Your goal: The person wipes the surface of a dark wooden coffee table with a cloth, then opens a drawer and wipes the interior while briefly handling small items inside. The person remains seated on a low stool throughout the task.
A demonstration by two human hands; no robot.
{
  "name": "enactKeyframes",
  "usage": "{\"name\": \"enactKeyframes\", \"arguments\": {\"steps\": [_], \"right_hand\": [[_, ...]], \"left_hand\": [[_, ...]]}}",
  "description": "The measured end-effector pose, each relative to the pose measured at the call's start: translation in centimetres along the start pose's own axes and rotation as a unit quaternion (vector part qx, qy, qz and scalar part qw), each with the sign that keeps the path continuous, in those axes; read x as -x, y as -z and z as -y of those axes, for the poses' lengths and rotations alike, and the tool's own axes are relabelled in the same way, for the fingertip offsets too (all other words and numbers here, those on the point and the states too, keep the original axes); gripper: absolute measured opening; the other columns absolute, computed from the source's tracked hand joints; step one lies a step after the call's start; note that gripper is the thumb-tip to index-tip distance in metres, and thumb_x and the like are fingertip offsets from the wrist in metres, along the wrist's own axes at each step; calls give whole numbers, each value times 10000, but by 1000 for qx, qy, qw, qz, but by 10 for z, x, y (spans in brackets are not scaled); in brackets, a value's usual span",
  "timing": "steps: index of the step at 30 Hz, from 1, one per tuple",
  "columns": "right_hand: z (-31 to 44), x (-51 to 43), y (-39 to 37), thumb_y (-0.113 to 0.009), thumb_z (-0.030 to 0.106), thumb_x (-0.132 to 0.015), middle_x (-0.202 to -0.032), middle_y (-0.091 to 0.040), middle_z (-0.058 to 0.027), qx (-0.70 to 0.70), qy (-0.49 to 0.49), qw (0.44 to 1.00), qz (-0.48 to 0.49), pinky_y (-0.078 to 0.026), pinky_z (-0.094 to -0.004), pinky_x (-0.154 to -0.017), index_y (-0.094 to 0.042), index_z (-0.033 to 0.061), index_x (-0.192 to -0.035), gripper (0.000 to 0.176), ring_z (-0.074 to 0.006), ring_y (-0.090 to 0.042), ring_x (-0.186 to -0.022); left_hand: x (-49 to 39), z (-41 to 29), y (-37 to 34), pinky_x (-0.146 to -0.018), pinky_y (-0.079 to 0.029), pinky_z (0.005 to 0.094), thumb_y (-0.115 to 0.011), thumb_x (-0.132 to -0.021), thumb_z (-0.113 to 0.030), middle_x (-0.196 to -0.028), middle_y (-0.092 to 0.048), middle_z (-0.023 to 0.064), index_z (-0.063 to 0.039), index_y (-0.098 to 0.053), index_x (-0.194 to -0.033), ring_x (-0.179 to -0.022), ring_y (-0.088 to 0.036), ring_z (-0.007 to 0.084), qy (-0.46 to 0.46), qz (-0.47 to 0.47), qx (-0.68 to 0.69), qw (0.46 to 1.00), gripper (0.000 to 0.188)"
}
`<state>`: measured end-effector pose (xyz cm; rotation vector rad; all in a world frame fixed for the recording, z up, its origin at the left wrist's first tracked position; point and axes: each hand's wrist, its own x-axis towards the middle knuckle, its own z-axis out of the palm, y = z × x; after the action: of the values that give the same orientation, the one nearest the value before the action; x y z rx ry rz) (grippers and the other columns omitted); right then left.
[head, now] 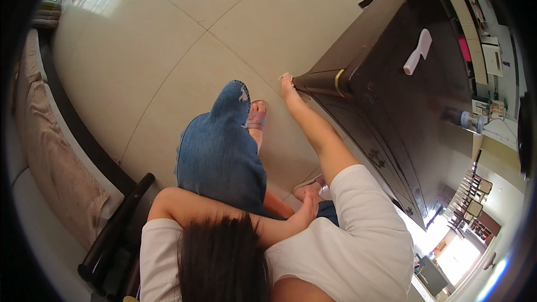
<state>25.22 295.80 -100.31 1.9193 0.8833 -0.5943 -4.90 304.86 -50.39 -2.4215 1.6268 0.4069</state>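
Observation:
My right hand (pixel 288 85) reaches down to the lower edge of the dark wooden cabinet (pixel 373 42), with a whitish cloth or wipe (pixel 286 76) in its fingers. Most of that cloth is hidden by the hand. My left arm lies folded across the body, and my left hand (pixel 308 209) rests near the right knee with its fingers stretched out and nothing seen in it. On the cabinet's dark top lies a white handled tool (pixel 418 51), its exact kind unclear. A brass-coloured fitting (pixel 339 83) is on the cabinet's edge. Dark hair covers part of the view below.
To the left stands a dark wood-framed sofa (pixel 79 134) with a brownish cover. Pale floor tiles (pixel 168 42) lie ahead of the bent knee in blue jeans (pixel 222 155). A clear plastic bottle or jar (pixel 472 122) stands at the cabinet's far side. Chairs are in the background.

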Motion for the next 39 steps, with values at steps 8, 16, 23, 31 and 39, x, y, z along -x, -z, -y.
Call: {"name": "enactKeyframes", "arguments": {"steps": [8, 16, 23, 31, 39], "right_hand": [[-113, 186, 125, -447, 336, -977, -1508, -466, -136, 110, 0, 987, -114, -182, -560, -1191, -503, 36, -1429, 546, -349, -376, -1422], [-184, 370, 72, -434, 158, -950, -1612, -330, -13, 63, -114, 912, -390, -127, -349, -1252, -417, 68, -1496, 553, -159, -266, -1498], [-166, 505, -9, -488, 154, -920, -1547, -418, 46, -10, -251, 894, -372, -219, -321, -1208, -426, 158, -1505, 589, -105, -323, -1461], [-174, 438, 74, -503, 172, -915, -1502, -478, 12, -145, -260, 846, -442, -293, -328, -1182, -425, 149, -1499, 590, -125, -399, -1416], [-194, 437, 81, -516, 142, -893, -1503, -479, 5, -154, -252, 821, -489, -305, -313, -1179, -461, 120, -1467, 577, -133, -410, -1408]], "left_hand": [[-4, 28, 2, -750, -438, 467, -661, -823, -299, -967, -721, 66, -113, -744, -993, -975, -663, 258, -71, -18, 274, 959, 266], [-32, 57, 20, -807, -503, 461, -656, -827, -218, -1041, -702, 112, -109, -715, -1006, -984, -686, 303, -122, 49, 180, 975, 218], [-51, 34, 0, -731, -545, 488, -613, -845, -197, -934, -711, 130, -103, -724, -927, -914, -702, 328, -205, 34, 108, 972, 167], [-70, 16, -29, -709, -556, 488, -589, -831, -160, -871, -709, 137, -95, -716, -884, -866, -708, 346, -278, 52, 141, 949, 152], [-112, 21, 17, -749, -554, 464, -583, -866, -153, -939, -670, 118, -115, -657, -1103, -917, -686, 328, -270, 39, 109, 956, 251]]}}
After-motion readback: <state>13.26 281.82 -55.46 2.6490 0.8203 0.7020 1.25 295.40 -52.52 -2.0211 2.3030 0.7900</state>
